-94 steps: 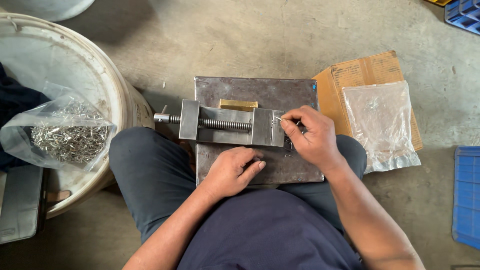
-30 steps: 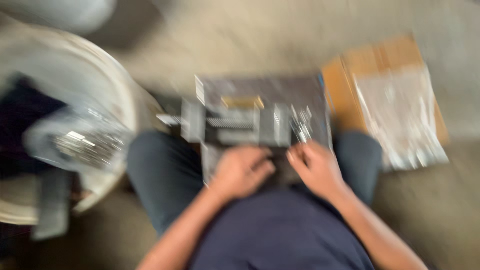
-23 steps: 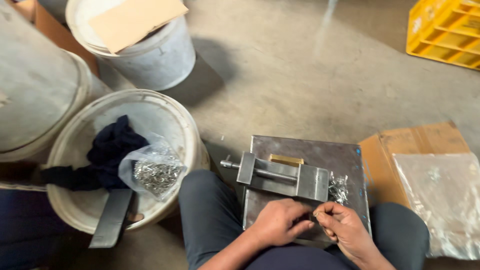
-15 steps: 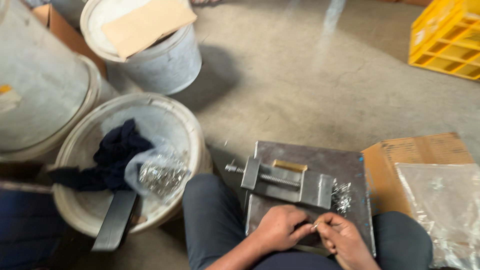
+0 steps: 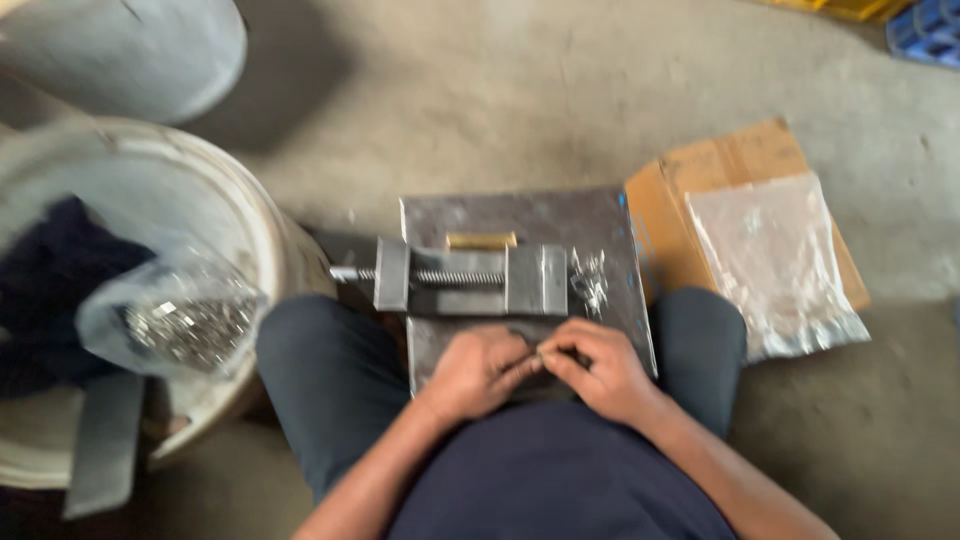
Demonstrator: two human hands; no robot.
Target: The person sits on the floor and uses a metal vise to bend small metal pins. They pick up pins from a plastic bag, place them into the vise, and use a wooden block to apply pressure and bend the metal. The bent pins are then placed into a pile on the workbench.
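Note:
A dark metal plate [image 5: 520, 215] rests across my thighs. On it sits a small steel vise [image 5: 470, 280] with a threaded screw, and a short brass-coloured bar [image 5: 481, 240] lies just behind the vise. A little heap of small shiny metal parts [image 5: 590, 278] lies to the right of the vise. My left hand [image 5: 480, 368] and my right hand [image 5: 598, 368] meet at the plate's near edge, fingertips pinched together around something small. The frame is blurred, so the small piece itself cannot be made out.
A white bucket [image 5: 265, 225] at my left holds dark cloth and a clear bag of small metal parts [image 5: 175, 320]. A flattened cardboard box [image 5: 720, 165] with a clear plastic bag [image 5: 775, 260] lies at my right. A grey bucket [image 5: 130, 50] stands far left on the concrete floor.
The camera swung up and left, then back down onto the plate. My right hand left the vise's right end and came back to meet my left hand at the plate's near edge.

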